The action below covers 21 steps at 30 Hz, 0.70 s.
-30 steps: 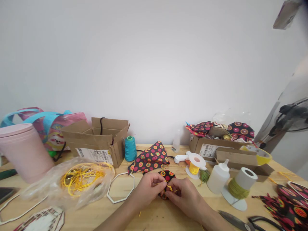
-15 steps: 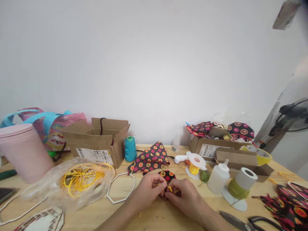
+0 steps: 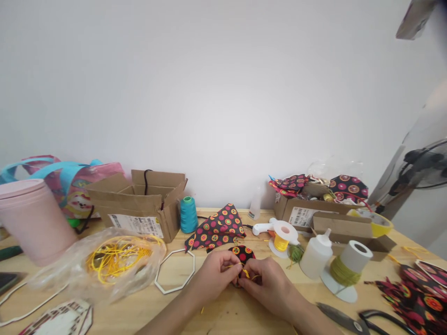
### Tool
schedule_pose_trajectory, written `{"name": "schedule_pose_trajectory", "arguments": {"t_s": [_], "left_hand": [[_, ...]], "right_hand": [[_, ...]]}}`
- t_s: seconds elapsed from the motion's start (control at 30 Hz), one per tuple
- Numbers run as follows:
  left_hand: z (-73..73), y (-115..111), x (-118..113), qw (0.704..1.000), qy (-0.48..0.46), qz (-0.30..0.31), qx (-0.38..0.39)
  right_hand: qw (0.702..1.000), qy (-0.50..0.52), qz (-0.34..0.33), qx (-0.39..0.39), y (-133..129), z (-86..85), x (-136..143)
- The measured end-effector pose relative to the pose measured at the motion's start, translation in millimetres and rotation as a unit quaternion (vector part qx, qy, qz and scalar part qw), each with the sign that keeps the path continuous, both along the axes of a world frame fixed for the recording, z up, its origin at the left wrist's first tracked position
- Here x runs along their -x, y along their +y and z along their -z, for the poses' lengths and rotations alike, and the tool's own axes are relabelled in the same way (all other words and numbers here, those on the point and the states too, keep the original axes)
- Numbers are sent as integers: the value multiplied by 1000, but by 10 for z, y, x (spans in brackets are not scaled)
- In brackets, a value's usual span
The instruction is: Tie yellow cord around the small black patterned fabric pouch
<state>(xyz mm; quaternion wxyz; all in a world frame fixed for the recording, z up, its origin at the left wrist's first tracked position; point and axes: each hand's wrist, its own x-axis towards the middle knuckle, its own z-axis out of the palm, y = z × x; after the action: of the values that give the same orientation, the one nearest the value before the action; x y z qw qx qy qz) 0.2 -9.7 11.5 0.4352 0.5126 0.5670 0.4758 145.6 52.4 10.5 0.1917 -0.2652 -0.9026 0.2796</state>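
Observation:
My left hand (image 3: 220,272) and my right hand (image 3: 263,278) meet at the front middle of the table, fingertips almost touching. Both pinch a thin yellow cord (image 3: 246,273), which shows between thumbs and forefingers. Behind and under the fingers is a small piece of dark patterned fabric (image 3: 243,252) with bright round flowers, partly covered by the hands. Just beyond it lies a larger folded piece of similar fabric (image 3: 223,227). To the left of my left hand rests a white octagonal frame (image 3: 175,292).
On the left are a plastic bag of yellow cord (image 3: 120,258), an open cardboard box (image 3: 129,209) and a pink bin (image 3: 37,223). At right stand a yellow cord spool (image 3: 281,242), a white squeeze bottle (image 3: 317,256), a green cord spool (image 3: 347,270) and scissors (image 3: 344,318).
Both hands keep nearly the same pinch on the yellow cord. The whole view has shifted very slightly; nothing on the table has visibly moved.

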Motion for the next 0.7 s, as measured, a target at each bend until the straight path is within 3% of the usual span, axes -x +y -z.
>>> {"name": "schedule_pose_trajectory", "arguments": {"t_s": [0.43, 0.7], "left_hand": [[-34, -28, -23, 1000, 24, 17, 6], [-27, -12, 13, 1000, 18, 15, 8]], "right_hand": [[998, -37, -3, -41, -54, -151, -14], [1000, -11, -2, -14, -28, -94, -15]]}}
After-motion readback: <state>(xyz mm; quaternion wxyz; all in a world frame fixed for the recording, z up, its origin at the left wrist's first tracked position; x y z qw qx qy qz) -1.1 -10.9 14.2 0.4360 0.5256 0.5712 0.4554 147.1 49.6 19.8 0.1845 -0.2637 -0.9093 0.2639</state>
